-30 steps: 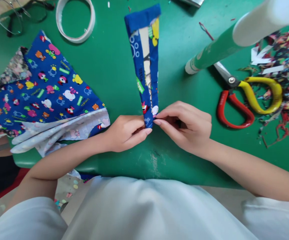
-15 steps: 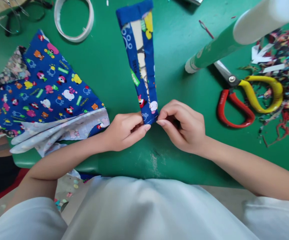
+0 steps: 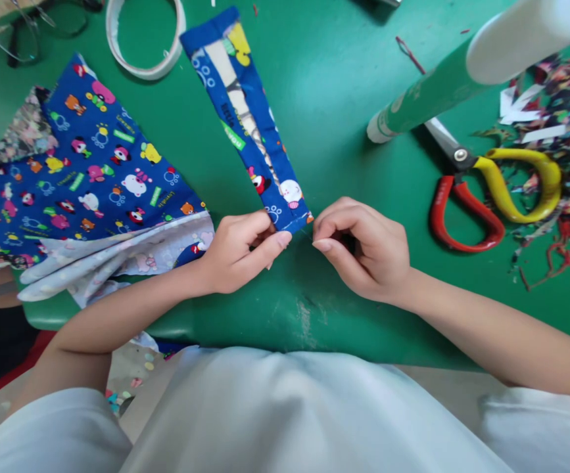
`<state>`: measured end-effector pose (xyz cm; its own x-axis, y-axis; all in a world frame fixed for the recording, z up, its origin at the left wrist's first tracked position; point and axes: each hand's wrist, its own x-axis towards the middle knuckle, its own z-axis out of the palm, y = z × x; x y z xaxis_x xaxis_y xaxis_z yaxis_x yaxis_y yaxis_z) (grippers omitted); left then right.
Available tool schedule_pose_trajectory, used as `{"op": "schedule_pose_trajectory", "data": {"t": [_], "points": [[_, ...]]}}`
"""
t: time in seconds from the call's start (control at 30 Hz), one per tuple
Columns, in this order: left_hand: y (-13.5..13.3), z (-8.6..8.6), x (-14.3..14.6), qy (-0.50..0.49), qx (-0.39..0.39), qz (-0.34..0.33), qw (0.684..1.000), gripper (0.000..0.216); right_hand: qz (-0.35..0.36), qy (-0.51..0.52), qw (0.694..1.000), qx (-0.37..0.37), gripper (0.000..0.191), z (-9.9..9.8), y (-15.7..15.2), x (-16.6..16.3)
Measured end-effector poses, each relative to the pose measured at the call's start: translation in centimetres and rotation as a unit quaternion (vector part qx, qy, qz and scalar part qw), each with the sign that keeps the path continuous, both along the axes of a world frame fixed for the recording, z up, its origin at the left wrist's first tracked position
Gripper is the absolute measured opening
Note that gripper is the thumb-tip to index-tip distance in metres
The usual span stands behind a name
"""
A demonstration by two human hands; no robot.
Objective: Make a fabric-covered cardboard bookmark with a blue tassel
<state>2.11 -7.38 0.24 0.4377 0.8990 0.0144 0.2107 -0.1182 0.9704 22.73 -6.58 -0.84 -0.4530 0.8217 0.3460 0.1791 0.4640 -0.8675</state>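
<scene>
My left hand pinches the lower end of a folded fabric strip between thumb and fingers. The strip is blue with cartoon animals, its long edges turned in so that a pale lining shows along the middle. It leans up and to the left. Just right of its lower corner, my right hand is closed with thumb and forefinger together; whatever they may hold is too small to make out. A larger piece of the same blue printed fabric lies left of my left hand, partly folded over.
Scissors with red and yellow handles lie at the right beside a heap of fabric scraps. A green and white tube reaches over their blades. A white tape roll and eyeglasses lie at the back left of the green table.
The strip's upper end has swung to the left, and it now leans more. My left hand has shifted slightly left and up, while my right hand has drawn slightly away from the strip's corner.
</scene>
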Motion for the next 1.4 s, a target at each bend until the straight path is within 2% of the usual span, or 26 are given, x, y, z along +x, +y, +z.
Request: {"op": "schedule_pose_trajectory", "data": {"t": [0.23, 0.43, 0.67, 0.83, 1.13, 1.2, 1.33, 1.4], "points": [[-0.1, -0.2, -0.1, -0.109, -0.171, 0.05, 0.978, 0.028, 0.04, 0.011, 0.999, -0.019, 0.009, -0.2, -0.1, 0.2], [0.3, 0.0, 0.1, -0.175, -0.246, 0.078, 0.95, 0.03, 0.062, 0.014, 0.998, -0.023, 0.009, -0.2, 0.0, 0.2], [0.8, 0.2, 0.2, -0.199, -0.264, 0.093, 0.939, 0.035, 0.1, 0.013, 0.995, -0.015, 0.009, -0.3, 0.1, 0.3], [1.0, 0.2, 0.2, -0.199, -0.255, 0.096, 0.941, 0.035, 0.155, 0.015, 0.988, -0.023, 0.012, -0.2, 0.2, 0.4], [1.1, 0.0, 0.2, -0.182, -0.256, 0.097, 0.945, 0.037, 0.237, 0.002, 0.971, 0.014, 0.03, 0.3, 0.3, 0.7], [1.0, 0.0, 0.2, -0.177, -0.255, 0.094, 0.946, 0.037, 0.247, 0.001, 0.969, 0.027, 0.027, 0.2, 0.3, 0.7], [0.8, 0.0, 0.1, -0.183, -0.255, 0.075, 0.946, 0.036, 0.25, 0.006, 0.967, 0.044, 0.005, 0.0, 0.4, 0.6], [0.7, 0.0, 0.1, -0.188, -0.25, 0.065, 0.948, 0.033, 0.257, 0.002, 0.965, 0.049, 0.005, 0.0, 0.5, 0.6]]}}
